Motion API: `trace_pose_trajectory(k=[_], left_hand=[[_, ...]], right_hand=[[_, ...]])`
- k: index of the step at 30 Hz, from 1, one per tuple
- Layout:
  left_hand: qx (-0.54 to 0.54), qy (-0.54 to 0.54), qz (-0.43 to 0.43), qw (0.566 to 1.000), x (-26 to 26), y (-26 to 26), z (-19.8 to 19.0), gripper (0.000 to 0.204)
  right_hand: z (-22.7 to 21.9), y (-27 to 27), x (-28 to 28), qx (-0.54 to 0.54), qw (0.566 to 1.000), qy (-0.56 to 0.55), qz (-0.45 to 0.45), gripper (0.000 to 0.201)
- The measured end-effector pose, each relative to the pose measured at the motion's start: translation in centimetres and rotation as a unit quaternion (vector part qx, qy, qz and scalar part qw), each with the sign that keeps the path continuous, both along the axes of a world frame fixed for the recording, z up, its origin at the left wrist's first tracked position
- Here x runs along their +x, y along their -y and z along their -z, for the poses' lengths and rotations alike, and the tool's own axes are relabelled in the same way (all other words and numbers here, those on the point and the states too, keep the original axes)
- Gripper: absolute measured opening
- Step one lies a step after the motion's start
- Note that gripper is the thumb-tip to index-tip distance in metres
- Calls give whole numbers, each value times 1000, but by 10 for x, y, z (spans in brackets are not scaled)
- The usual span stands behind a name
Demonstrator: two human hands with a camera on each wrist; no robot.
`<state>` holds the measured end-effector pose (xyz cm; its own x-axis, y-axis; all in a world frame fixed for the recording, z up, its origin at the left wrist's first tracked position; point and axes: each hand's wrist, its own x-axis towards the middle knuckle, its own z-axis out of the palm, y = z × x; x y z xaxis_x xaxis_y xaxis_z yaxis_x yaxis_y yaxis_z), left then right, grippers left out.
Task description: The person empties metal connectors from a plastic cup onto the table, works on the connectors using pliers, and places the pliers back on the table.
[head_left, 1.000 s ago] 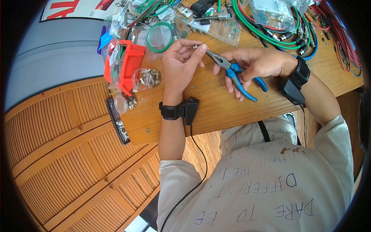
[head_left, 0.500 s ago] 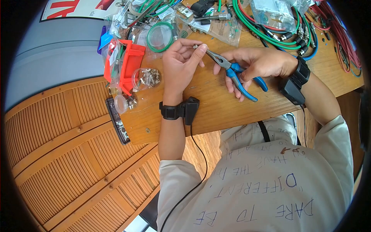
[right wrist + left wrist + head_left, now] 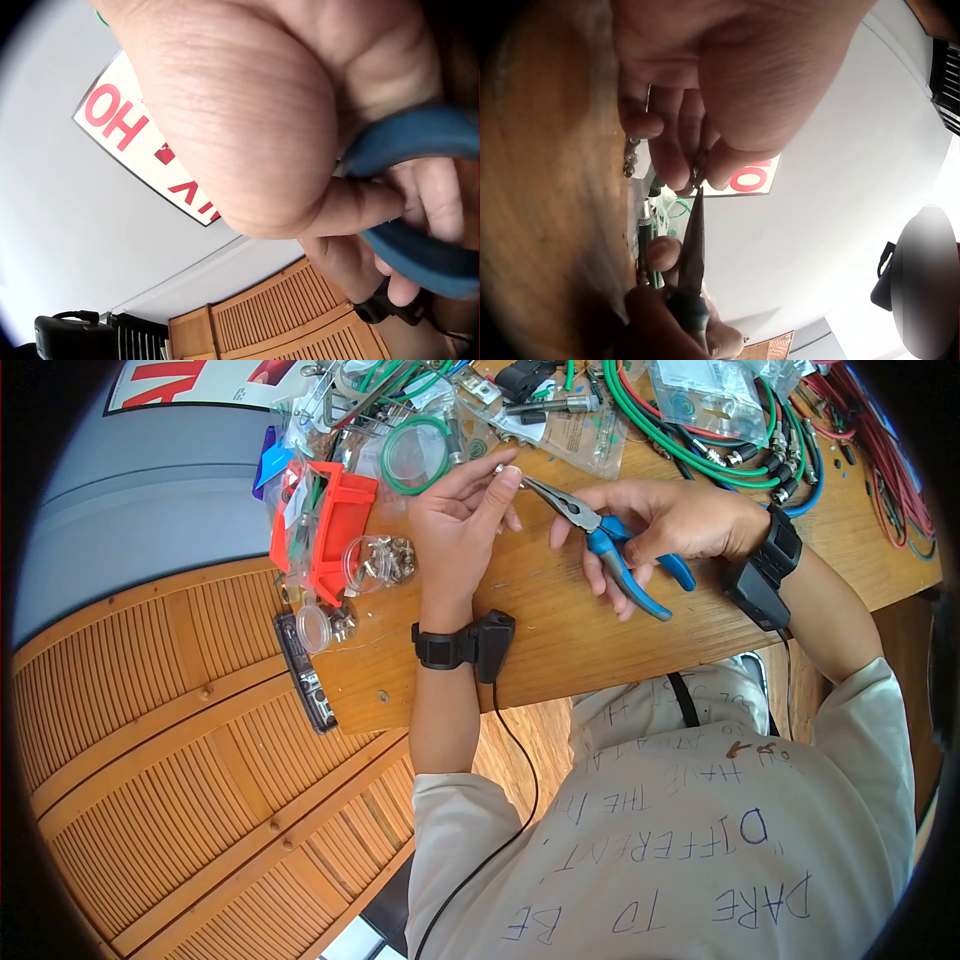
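My left hand (image 3: 450, 540) pinches a small metal piece (image 3: 699, 169) between thumb and fingertips; most of it is hidden by them. A shiny end shows past the thumb in the head view. My right hand (image 3: 685, 525) holds needle-nose pliers (image 3: 580, 513) with blue handles, thumb over one handle and fingers around the other side. Their narrow tips point at the left fingertips, close to the metal piece. In the right wrist view the blue handles (image 3: 420, 139) curve past the thumb and fingers.
Left of the hands are an open jar of small metal parts (image 3: 400, 560), a smaller jar (image 3: 314, 628) and a red bin (image 3: 345, 525). Bagged parts and a green cable coil (image 3: 385, 460) lie behind. Green, blue and red cables (image 3: 640, 410) fill the back right.
My left hand has shifted slightly left and up with the small metal piece. The plier tips, earlier right at the fingertips, now show a small gap in the head view; the pliers have tilted slightly.
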<state>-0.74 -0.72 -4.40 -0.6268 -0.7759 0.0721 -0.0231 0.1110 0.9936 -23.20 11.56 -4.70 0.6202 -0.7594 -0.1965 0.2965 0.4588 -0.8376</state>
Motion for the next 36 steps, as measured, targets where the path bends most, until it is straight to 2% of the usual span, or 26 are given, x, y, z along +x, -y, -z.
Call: trace_pose_trajectory(k=[5,7,10,16,23,29,31,36], left_hand=[[-12,10,14,1000,0,0,3,32],[1,27,42,999,2,3,4,38],[12,-8,-6,1000,-1,-3,-7,39],[21,-8,14,1000,2,2,-2,26],[10,-2,37,999,4,2,-2,27],[7,-19,9,1000,9,10,-1,32],[19,-21,62,998,8,9,2,33],[49,-51,74,995,6,6,2,27]], right_hand=[[0,0,-1,0,1000,4,1,60],[0,0,-1,1,1000,6,-1,61],[0,0,-2,2,1000,11,-5,62],[-3,0,-1,-7,1000,1,-14,63],[3,1,-2,3,1000,10,-20,58],[-2,0,-4,9,999,39,-6,57],[0,0,-4,8,999,40,-6,57],[-3,-1,-3,-6,1000,13,-17,61]])
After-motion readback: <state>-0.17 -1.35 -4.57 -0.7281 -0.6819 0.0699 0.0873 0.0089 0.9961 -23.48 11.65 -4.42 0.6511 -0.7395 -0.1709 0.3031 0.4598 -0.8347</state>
